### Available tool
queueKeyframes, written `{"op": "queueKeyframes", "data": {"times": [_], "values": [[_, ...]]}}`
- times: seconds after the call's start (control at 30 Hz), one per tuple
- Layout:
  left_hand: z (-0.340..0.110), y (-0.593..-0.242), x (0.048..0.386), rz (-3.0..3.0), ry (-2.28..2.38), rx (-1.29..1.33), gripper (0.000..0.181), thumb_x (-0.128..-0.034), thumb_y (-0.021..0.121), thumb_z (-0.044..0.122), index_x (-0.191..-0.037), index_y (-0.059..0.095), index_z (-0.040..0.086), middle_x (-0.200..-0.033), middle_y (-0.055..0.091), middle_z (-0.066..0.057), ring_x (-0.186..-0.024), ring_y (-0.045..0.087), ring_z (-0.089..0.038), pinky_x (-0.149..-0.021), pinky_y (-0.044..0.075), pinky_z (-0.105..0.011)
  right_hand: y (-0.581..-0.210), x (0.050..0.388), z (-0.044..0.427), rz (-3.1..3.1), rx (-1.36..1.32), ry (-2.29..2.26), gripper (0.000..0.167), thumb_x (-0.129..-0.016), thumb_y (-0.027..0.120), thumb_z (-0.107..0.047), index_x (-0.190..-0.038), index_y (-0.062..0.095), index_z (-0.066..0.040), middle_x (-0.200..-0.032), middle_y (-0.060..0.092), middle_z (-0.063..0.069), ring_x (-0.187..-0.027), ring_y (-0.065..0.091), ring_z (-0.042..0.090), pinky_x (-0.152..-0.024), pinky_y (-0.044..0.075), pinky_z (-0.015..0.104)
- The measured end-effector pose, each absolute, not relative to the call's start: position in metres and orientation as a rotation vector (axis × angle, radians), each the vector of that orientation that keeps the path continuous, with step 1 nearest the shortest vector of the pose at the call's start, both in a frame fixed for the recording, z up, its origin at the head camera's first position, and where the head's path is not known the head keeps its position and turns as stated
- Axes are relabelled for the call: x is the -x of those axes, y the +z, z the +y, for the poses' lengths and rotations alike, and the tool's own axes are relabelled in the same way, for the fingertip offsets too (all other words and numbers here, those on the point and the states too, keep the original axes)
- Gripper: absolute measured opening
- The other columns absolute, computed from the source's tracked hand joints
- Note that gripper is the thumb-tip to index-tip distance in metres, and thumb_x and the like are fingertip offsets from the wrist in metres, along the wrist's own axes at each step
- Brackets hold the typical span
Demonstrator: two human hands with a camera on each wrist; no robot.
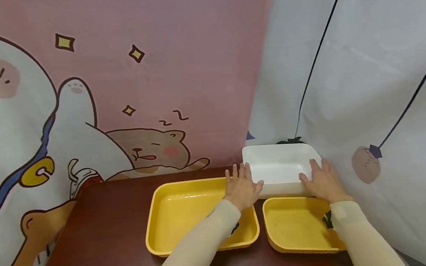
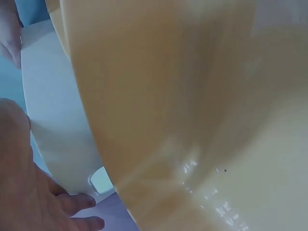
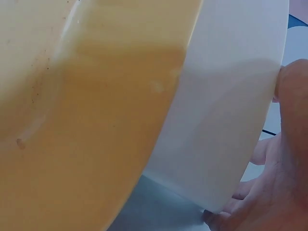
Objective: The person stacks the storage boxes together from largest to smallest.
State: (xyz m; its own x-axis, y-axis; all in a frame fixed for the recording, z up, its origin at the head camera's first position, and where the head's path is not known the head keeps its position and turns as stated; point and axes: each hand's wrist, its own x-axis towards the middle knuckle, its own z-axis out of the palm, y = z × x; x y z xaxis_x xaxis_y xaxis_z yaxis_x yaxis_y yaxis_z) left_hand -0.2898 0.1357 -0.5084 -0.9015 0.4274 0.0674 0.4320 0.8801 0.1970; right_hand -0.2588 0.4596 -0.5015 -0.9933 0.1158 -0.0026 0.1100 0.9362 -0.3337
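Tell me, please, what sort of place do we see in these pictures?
Probably an indoor tabletop work corner, though the wider room is out of view. What suggests it: a dark reddish-brown table, yellow trays with a white tub, and cartoon-printed sheeting as a backdrop.

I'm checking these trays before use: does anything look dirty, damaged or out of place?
Yes: in the right wrist view, dark specks and a brownish spot mar the otherwise plain inside of the smaller yellow tray. Dirt or damage, I cannot tell.
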Motion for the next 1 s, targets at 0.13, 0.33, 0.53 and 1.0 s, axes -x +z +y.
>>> {"op": "queueKeyframes", "data": {"times": [0.13,0.33,0.53,1.0], "values": [[0.137,-0.511,0.293,-3.032,-0.364,0.679,0.091,-0.1214,0.026,0.070,-0.187,0.022,0.008,-0.194,0.031,-0.015,-0.181,0.030,-0.039,-0.147,0.024,-0.064,-0.502,0.260,0.458,-3.078,0.190,0.518,0.096,-0.118,0.053,-0.054,-0.177,0.023,0.016,-0.178,0.005,0.056,-0.161,0.014,0.077,-0.132,0.022,0.089],[0.136,-0.514,0.297,-3.048,-0.404,0.672,0.091,-0.1206,0.030,0.071,-0.188,0.020,0.010,-0.195,0.026,-0.014,-0.183,0.025,-0.036,-0.149,0.020,-0.063,-0.503,0.264,0.456,-3.090,0.211,0.492,0.096,-0.118,0.050,-0.058,-0.175,0.029,0.017,-0.178,0.004,0.057,-0.160,0.014,0.078,-0.131,0.023,0.090],[0.136,-0.519,0.299,-3.070,-0.478,0.644,0.099,-0.1190,0.031,0.074,-0.188,0.009,0.007,-0.196,0.023,-0.011,-0.183,0.023,-0.034,-0.150,0.017,-0.061,-0.504,0.267,0.455,-3.090,0.251,0.500,0.099,-0.115,0.051,-0.061,-0.175,0.030,0.016,-0.174,0.008,0.059,-0.156,0.017,0.076,-0.126,0.030,0.091],[0.139,-0.526,0.303,-3.092,-0.724,0.555,0.099,-0.1186,0.032,0.072,-0.186,0.017,0.001,-0.191,0.036,-0.013,-0.182,0.028,-0.038,-0.150,0.015,-0.063,-0.501,0.266,0.452,-3.079,0.314,0.484,0.101,-0.114,0.053,-0.061,-0.176,0.027,0.015,-0.169,0.014,0.060,-0.148,0.024,0.074,-0.123,0.033,0.090]]}}
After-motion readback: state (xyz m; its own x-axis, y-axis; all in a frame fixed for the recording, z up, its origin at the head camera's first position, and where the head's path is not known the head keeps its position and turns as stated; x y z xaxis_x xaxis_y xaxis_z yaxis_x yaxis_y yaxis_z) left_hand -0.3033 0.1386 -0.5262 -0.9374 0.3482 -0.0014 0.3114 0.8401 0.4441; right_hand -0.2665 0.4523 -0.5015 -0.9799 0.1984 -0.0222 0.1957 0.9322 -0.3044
